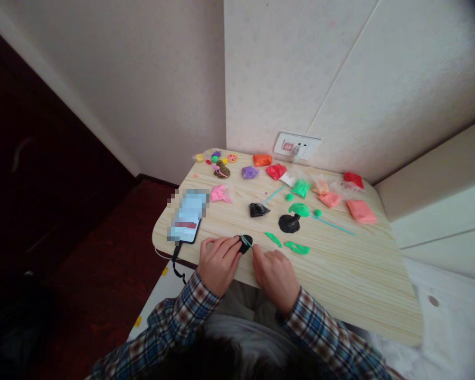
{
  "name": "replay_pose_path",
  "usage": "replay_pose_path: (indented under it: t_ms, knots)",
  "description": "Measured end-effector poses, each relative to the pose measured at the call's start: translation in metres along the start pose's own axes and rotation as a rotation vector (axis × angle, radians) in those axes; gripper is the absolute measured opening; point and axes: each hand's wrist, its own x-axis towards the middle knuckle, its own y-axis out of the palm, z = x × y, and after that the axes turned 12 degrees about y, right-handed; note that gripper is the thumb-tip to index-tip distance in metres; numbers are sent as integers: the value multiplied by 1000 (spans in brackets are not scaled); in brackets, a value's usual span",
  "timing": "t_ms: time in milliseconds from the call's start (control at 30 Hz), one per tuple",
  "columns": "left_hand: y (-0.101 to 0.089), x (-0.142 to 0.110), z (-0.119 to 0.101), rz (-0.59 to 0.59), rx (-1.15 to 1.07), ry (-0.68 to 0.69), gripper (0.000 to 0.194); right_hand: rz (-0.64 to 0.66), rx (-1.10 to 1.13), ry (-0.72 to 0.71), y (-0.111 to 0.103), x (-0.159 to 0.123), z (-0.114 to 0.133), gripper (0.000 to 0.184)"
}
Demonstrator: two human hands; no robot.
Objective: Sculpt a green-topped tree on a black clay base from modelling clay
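Note:
My left hand (pixel 220 258) steadies a flat piece of black modelling clay (pixel 248 239) at the table's near edge, its fingertips pressed on the clay's left side. In my right hand (pixel 276 274) is a thin light-blue modelling tool (pixel 246 241), pinched, with its end lying across the black clay. Just beyond my right hand lie a curved green clay strip (pixel 273 239) and a green clay piece with holes (pixel 297 248). Behind them stands a black clay base (pixel 288 224) with a short stem and a green clay top (pixel 299 209).
A phone (pixel 189 216) with a cable lies at the left. Along the back are bags of clay: black (pixel 258 210), pink (pixel 220 193), purple (pixel 249 172), green (pixel 301 188) and coral (pixel 361 210). Another blue tool (pixel 334 225) rests at the right. A wall socket (pixel 296 145) is behind.

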Motion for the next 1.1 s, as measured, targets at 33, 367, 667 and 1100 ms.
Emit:
replay_pose_path:
  t_ms: [33,367,667,1100]
  knots:
    - [0,1,0,0,-25,-26,21,-1,0,-5,-1,-4,-3,17]
    - [8,33,-3,110,-228,-148,20,-105,92,-5,-10,-40,-26,26]
    - [19,43,-11,119,-329,-112,11,-167,251,233,-26,-58,-71,24]
    - [17,53,-12,16,-395,-3,14,-80,26,577,-9,-58,-141,26]
